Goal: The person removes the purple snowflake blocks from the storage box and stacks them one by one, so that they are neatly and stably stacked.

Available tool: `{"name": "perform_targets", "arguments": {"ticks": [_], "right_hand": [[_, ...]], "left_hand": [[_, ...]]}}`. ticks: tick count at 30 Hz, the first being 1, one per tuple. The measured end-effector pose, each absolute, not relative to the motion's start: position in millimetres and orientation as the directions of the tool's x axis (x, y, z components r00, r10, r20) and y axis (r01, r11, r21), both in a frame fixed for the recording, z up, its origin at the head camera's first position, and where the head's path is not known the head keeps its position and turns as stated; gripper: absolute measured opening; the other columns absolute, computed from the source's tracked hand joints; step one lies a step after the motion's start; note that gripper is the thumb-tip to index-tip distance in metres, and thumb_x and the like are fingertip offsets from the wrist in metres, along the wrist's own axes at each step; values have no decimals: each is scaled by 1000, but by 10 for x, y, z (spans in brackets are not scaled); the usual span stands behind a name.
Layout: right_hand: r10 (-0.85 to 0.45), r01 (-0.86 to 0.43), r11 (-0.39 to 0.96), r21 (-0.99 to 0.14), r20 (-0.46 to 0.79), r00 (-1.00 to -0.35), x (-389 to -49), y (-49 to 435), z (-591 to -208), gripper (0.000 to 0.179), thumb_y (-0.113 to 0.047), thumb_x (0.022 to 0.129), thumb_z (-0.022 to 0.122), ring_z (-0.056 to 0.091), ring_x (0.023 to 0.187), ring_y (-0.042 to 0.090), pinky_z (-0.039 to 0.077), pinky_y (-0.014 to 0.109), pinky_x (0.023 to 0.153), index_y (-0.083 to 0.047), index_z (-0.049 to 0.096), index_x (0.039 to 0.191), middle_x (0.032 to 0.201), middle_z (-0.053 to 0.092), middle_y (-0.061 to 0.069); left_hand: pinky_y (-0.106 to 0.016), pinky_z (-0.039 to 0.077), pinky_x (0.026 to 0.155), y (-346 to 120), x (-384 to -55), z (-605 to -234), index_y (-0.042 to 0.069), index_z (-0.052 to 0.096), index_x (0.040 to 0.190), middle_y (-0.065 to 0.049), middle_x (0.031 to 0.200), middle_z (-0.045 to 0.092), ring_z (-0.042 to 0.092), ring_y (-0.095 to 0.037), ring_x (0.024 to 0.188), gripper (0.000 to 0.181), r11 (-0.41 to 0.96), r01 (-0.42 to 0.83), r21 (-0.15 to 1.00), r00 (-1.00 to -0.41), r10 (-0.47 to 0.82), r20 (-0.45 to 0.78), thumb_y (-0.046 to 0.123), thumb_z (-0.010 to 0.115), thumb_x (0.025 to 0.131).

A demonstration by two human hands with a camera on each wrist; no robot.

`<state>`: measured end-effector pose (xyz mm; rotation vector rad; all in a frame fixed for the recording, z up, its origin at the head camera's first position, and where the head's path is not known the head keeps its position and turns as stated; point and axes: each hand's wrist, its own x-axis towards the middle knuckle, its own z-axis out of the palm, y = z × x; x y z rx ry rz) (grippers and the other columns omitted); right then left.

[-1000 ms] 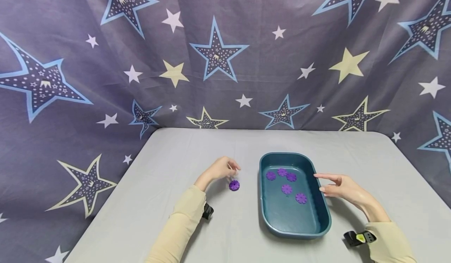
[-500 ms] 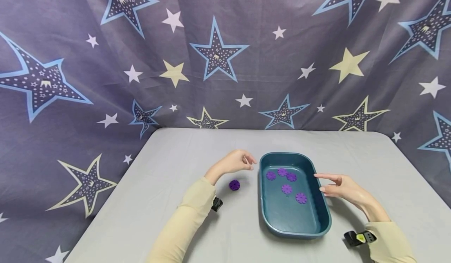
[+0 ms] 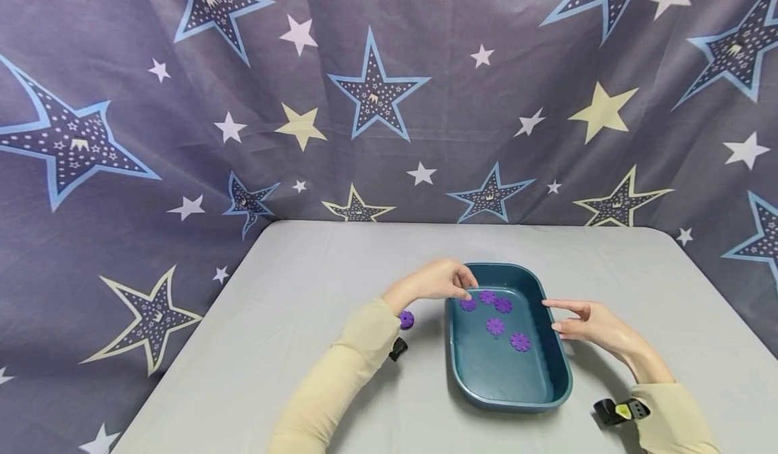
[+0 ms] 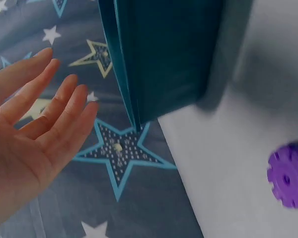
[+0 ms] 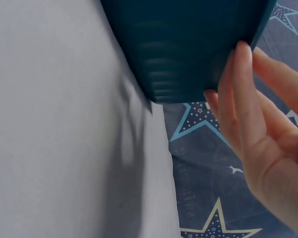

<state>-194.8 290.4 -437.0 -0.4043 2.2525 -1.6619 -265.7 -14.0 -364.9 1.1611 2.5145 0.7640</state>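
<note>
My left hand is over the left rim of the blue-green tray, its fingertips close to a purple notched disc inside. In the left wrist view, the fingers are loosely spread and nothing shows between them. Several more purple notched discs lie flat on the tray floor. On the table, left of the tray, sits another purple notched piece, partly covered by the left sleeve in the head view. My right hand touches the tray's right wall with extended fingers.
A light grey cloth covers the table. Behind and to the sides hangs a dark curtain printed with stars. Black wrist cameras are worn on both arms.
My left hand has moved right, away from the purple piece on the table and over the tray's left rim. The right hand, tray and discs keep their places.
</note>
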Motion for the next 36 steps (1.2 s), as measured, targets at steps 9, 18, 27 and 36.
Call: {"name": "perform_targets", "arguments": {"ticks": [9,18,27,36], "right_hand": [[-385,-35,305,-952,-89,-919,-1940,2903,-4378,51,-12,82,61,61,84,9,50,26,73,7,42,126,113,54,21],[-385,-29,316,-948,-100,-917,-1930,2909,-4372,52,-13,83,60,62,83,11,51,26,72,8,40,126,113,52,25],[-400,-40,304,-952,-89,-912,-1953,2915,-4383,49,-12,84,59,61,82,7,51,25,71,5,43,126,99,63,11],[-418,-42,290,-956,-87,-904,-1965,2911,-4386,49,-11,85,58,59,80,5,50,24,71,7,40,127,79,66,3]], "left_hand": [[-11,43,65,104,-2632,-3755,9,66,100,-5,94,64,55,-3,72,22,539,657,527,-591,802,-84,14,66,78],[-10,40,72,292,-2658,-3883,10,66,101,-2,96,64,56,-9,87,24,526,743,414,-530,840,-116,16,67,78],[-11,39,73,435,-2645,-3953,12,66,101,0,98,63,55,-10,92,24,576,732,362,-542,816,-203,16,67,78],[-11,39,73,524,-2645,-4070,14,67,100,1,98,61,52,-6,90,23,606,728,321,-550,796,-255,15,68,77]]}}
